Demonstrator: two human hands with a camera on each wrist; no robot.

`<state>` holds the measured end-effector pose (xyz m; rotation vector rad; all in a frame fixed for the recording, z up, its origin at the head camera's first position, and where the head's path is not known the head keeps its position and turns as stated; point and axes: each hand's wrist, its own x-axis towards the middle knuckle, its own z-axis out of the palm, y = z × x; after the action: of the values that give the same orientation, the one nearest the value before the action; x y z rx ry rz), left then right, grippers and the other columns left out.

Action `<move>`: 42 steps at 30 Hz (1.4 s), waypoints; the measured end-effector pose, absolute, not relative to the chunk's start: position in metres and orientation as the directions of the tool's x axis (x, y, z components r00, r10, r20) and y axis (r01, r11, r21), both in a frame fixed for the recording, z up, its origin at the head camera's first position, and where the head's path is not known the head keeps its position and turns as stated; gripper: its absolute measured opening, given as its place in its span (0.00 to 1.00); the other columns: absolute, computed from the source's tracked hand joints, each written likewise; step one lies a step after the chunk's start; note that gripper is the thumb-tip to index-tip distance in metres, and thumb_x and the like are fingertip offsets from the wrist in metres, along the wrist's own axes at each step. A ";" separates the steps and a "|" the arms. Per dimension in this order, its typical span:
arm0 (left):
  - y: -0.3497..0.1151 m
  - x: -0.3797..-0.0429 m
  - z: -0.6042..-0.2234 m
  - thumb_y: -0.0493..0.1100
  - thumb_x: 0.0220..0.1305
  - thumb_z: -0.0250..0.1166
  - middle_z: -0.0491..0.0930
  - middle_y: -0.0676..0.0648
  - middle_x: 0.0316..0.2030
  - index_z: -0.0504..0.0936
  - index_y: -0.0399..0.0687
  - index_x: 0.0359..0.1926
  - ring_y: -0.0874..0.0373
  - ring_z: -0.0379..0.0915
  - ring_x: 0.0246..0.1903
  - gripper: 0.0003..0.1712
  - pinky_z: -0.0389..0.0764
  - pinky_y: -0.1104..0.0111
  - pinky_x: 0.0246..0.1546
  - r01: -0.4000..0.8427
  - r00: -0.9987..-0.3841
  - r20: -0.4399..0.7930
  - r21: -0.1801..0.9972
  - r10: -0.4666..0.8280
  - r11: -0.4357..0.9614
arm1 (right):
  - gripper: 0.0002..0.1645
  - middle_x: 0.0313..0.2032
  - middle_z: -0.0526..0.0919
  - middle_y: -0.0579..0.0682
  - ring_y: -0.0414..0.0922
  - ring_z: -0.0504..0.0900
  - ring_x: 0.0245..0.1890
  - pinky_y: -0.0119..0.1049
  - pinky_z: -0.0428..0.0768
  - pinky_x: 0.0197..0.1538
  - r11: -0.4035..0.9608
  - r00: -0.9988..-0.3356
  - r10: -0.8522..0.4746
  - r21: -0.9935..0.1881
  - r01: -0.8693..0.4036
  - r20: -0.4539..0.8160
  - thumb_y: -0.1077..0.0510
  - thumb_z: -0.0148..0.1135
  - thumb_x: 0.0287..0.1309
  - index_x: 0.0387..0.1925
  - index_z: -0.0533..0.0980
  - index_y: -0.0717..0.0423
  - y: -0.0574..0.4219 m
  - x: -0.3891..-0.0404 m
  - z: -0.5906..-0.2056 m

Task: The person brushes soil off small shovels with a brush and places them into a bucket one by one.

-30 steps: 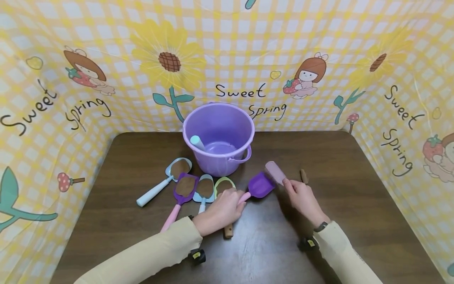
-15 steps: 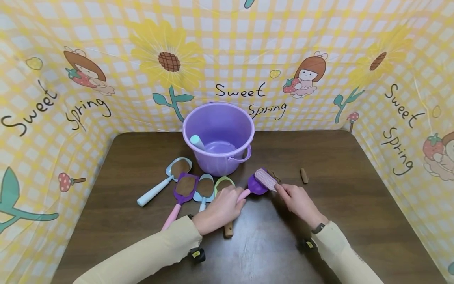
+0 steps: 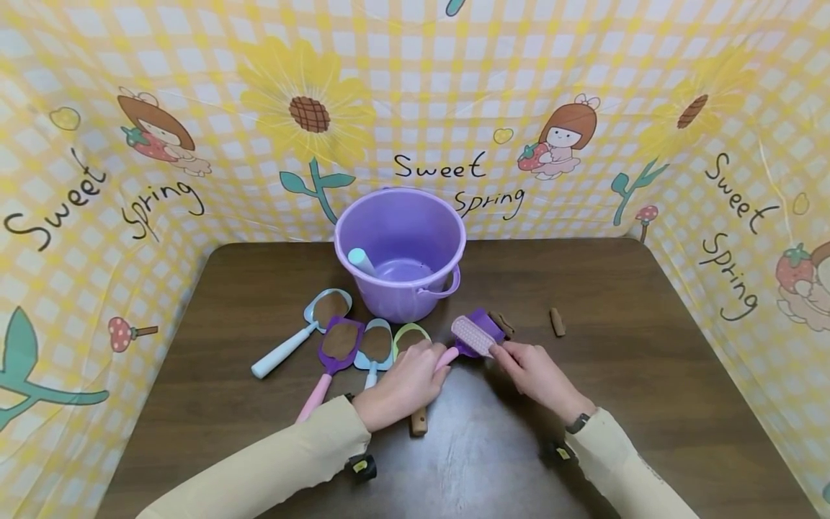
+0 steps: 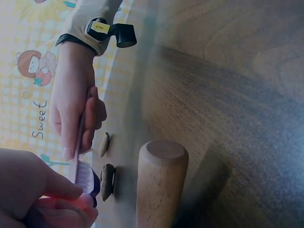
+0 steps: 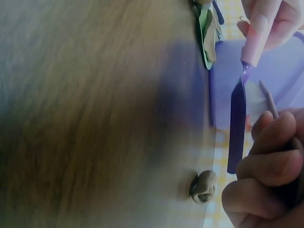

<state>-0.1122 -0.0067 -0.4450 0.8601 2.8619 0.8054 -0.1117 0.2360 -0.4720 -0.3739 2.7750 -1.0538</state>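
My left hand (image 3: 411, 382) grips the pink handle (image 3: 446, 358) of a toy shovel with a purple blade (image 3: 488, 326). In my right hand (image 3: 541, 378) is a pink brush (image 3: 473, 336), pinched by one end and lying across above the blade. In the left wrist view, pale bristles (image 4: 84, 178) face the blade. The right wrist view shows the blade (image 5: 237, 128) edge-on, raised off the table; whether the bristles touch it I cannot tell. A brown, clay-like piece (image 3: 501, 324) lies just beyond the blade, and another rolled brown piece (image 3: 557, 322) is farther right.
Behind stands a purple bucket (image 3: 402, 292) with a light-blue handle (image 3: 360, 260) sticking up inside. To the left lie several toy shovels, including a purple one (image 3: 341, 339) and a light-blue one (image 3: 375, 342), bearing flat brown pieces. Under my left hand lies a wooden handle (image 3: 418, 422).
My right hand has swept the brush leftward and down from the blade's far edge to over the blade. A brown piece beyond the blade has come into view. My left hand stays put.
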 end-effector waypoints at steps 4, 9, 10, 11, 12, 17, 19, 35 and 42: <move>-0.005 -0.111 -0.445 0.43 0.62 0.62 0.74 0.50 0.28 0.79 0.44 0.38 0.57 0.70 0.29 0.08 0.75 0.65 0.29 0.498 -0.845 0.096 0.496 0.525 0.711 | 0.23 0.13 0.68 0.40 0.36 0.67 0.10 0.31 0.67 0.15 0.737 -0.955 -0.297 -0.641 -0.215 -0.020 0.40 0.48 0.66 0.26 0.74 0.53 0.234 -0.111 -0.473; -0.005 -0.111 -0.444 0.43 0.62 0.62 0.74 0.50 0.27 0.79 0.44 0.38 0.58 0.70 0.28 0.08 0.75 0.66 0.29 0.499 -0.846 0.100 0.495 0.524 0.711 | 0.23 0.12 0.68 0.40 0.36 0.67 0.11 0.31 0.66 0.15 0.774 -0.971 -0.237 -0.601 -0.201 0.020 0.40 0.48 0.66 0.23 0.72 0.51 0.235 -0.112 -0.473; -0.005 -0.111 -0.444 0.43 0.62 0.62 0.74 0.50 0.27 0.79 0.44 0.37 0.58 0.70 0.28 0.07 0.75 0.66 0.29 0.501 -0.846 0.106 0.493 0.523 0.711 | 0.23 0.12 0.68 0.40 0.36 0.67 0.11 0.31 0.66 0.15 0.779 -0.975 -0.221 -0.594 -0.198 0.035 0.41 0.48 0.66 0.22 0.71 0.51 0.236 -0.112 -0.473; -0.005 -0.112 -0.444 0.43 0.62 0.62 0.73 0.50 0.27 0.79 0.44 0.37 0.58 0.70 0.28 0.07 0.75 0.66 0.29 0.503 -0.846 0.112 0.493 0.522 0.710 | 0.24 0.12 0.68 0.40 0.37 0.67 0.11 0.32 0.66 0.16 0.787 -0.979 -0.199 -0.587 -0.191 0.051 0.41 0.48 0.66 0.20 0.70 0.50 0.237 -0.113 -0.472; -0.005 -0.112 -0.444 0.43 0.62 0.62 0.73 0.50 0.27 0.79 0.44 0.36 0.58 0.70 0.28 0.07 0.75 0.66 0.29 0.506 -0.845 0.119 0.493 0.521 0.708 | 0.24 0.12 0.67 0.41 0.37 0.67 0.11 0.32 0.66 0.16 0.793 -0.982 -0.175 -0.581 -0.182 0.068 0.42 0.48 0.67 0.19 0.69 0.50 0.238 -0.114 -0.472; -0.005 -0.111 -0.445 0.42 0.61 0.63 0.73 0.51 0.26 0.78 0.44 0.35 0.58 0.69 0.28 0.06 0.74 0.66 0.28 0.511 -0.845 0.134 0.491 0.518 0.706 | 0.25 0.12 0.66 0.42 0.39 0.66 0.12 0.33 0.65 0.17 0.804 -0.993 -0.084 -0.584 -0.113 0.077 0.42 0.48 0.67 0.17 0.67 0.49 0.244 -0.114 -0.468; -0.005 -0.110 -0.445 0.42 0.61 0.62 0.72 0.50 0.27 0.78 0.43 0.36 0.58 0.69 0.27 0.06 0.74 0.67 0.28 0.506 -0.848 0.135 0.490 0.512 0.710 | 0.25 0.12 0.66 0.42 0.39 0.66 0.11 0.33 0.65 0.16 0.797 -0.993 -0.114 -0.593 -0.116 0.041 0.41 0.48 0.66 0.17 0.68 0.49 0.245 -0.114 -0.466; -0.006 -0.108 -0.443 0.41 0.61 0.63 0.71 0.49 0.27 0.77 0.43 0.34 0.58 0.69 0.25 0.06 0.74 0.67 0.25 0.504 -0.851 0.136 0.480 0.507 0.718 | 0.29 0.10 0.68 0.42 0.40 0.68 0.10 0.35 0.66 0.15 0.806 -0.986 -0.140 -0.589 -0.061 -0.090 0.39 0.44 0.67 0.18 0.69 0.52 0.248 -0.113 -0.461; -0.007 -0.109 -0.444 0.41 0.61 0.63 0.72 0.49 0.27 0.77 0.43 0.35 0.57 0.70 0.27 0.06 0.74 0.67 0.25 0.512 -0.849 0.157 0.478 0.504 0.714 | 0.29 0.10 0.68 0.42 0.39 0.68 0.09 0.34 0.67 0.15 0.781 -0.960 -0.231 -0.619 -0.086 -0.158 0.36 0.43 0.66 0.20 0.71 0.52 0.246 -0.113 -0.461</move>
<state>-0.1088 -0.0068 -0.4437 0.8659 2.9228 0.8219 -0.1127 0.2458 -0.4611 -0.2479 2.7479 -0.9384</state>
